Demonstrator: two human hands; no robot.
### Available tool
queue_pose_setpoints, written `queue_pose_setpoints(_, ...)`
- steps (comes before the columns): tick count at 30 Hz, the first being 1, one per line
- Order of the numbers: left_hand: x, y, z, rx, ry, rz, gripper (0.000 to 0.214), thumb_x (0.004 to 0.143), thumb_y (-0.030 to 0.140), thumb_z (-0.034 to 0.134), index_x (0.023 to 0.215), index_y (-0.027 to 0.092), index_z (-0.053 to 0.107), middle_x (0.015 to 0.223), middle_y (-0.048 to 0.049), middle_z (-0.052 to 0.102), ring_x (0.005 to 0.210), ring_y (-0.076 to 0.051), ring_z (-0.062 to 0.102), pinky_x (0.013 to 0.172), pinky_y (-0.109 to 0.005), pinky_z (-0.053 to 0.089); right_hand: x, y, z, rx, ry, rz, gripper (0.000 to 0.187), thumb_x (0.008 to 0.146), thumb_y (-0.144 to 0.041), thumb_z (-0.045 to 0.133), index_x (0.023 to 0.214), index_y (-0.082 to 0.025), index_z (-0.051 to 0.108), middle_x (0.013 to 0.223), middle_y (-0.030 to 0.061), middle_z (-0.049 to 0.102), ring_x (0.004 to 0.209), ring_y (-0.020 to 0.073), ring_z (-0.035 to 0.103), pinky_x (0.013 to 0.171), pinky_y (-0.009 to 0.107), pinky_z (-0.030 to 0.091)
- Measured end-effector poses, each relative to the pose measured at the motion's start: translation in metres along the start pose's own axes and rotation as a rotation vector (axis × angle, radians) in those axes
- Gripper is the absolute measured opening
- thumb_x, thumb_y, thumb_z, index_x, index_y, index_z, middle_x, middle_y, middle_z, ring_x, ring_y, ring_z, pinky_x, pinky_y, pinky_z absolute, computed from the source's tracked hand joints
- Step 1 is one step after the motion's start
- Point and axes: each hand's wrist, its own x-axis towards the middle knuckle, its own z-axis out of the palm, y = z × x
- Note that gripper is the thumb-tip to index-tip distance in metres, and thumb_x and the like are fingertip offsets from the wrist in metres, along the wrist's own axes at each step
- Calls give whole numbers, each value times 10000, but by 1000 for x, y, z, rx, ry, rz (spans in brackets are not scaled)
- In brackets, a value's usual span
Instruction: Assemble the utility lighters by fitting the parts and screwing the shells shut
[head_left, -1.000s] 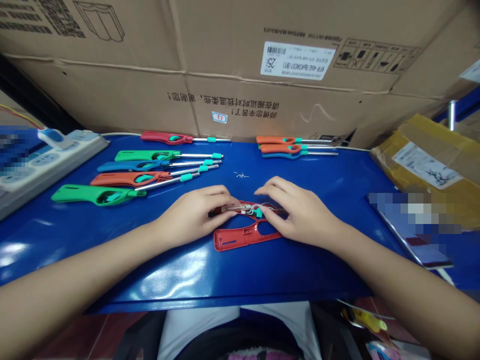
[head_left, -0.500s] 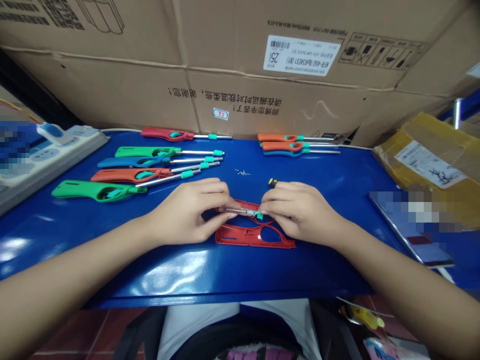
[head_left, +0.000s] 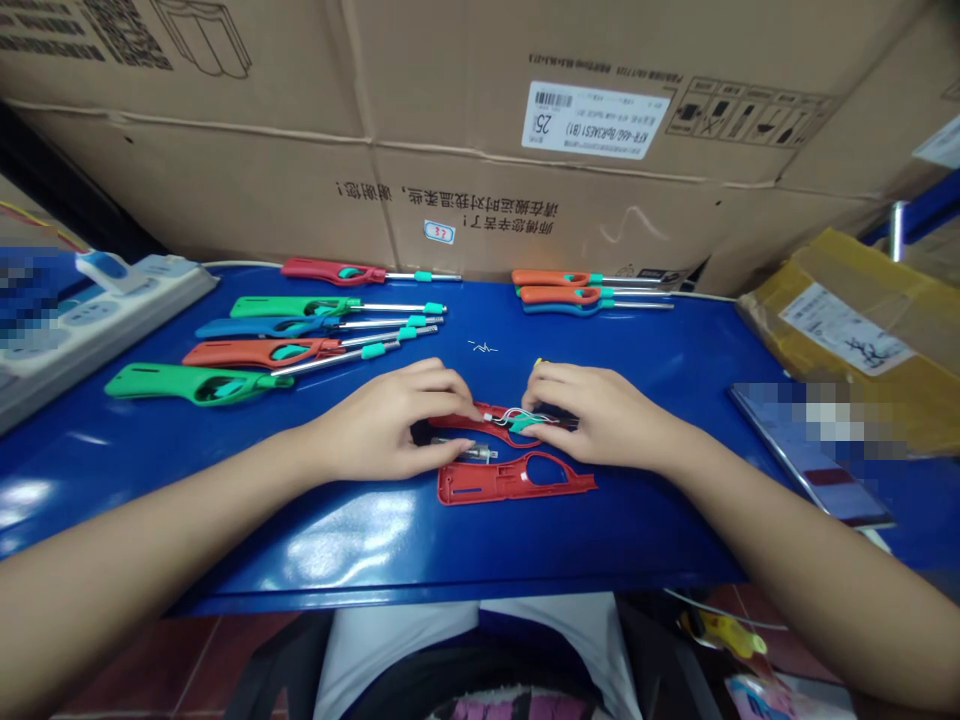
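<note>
My left hand [head_left: 397, 420] is over the left end of a red lighter casing half [head_left: 450, 420], thumb and index finger apart. Its thumb overlaps a clear fuel tank [head_left: 480, 453]; whether it presses on the tank I cannot tell. The index fingertip is beside the white end of some thin wires [head_left: 517, 412]. My right hand [head_left: 600, 415] is closed on a green trigger [head_left: 526, 423] with those wires looping from it, over the casing half's right end. Closer to me, a second red casing half [head_left: 517, 480] lies with its inside up.
Several gas lighters [head_left: 262, 352] lie at the left, and more lighters [head_left: 562, 295] at the back right. A power strip [head_left: 127, 300] is far left. A phone [head_left: 810, 455] and a taped yellow box [head_left: 847, 310] are at right. Cardboard [head_left: 450, 130] stands behind.
My left thumb and index finger have spread apart, and the clear fuel tank is now lower, apart from the wires. My right hand has shifted slightly right, showing more of the green trigger and wires.
</note>
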Motion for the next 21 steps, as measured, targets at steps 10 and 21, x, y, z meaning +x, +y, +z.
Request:
queue_pose_setpoints(10,0,-6,0,106,-54,-67,366,1020,426,581,1293,213,699,1277,-90,688,1156,-253,635,1026,-405,492,-3,-1,-2,-1,93,52,96,934,-256,674,924,-211,590,894,-10,640,717,123,558,631,250,362)
queue_pose_setpoints(21,0,-4,2,142,-6,-43,373,1006,444,610,1299,221,666,1322,-90,643,1200,-255,584,1054,-418,429,-6,-4,-11,-64,-5,15,256,1023,-423,556,933,-201,650,859,6,692,734,151,612,631,283,354)
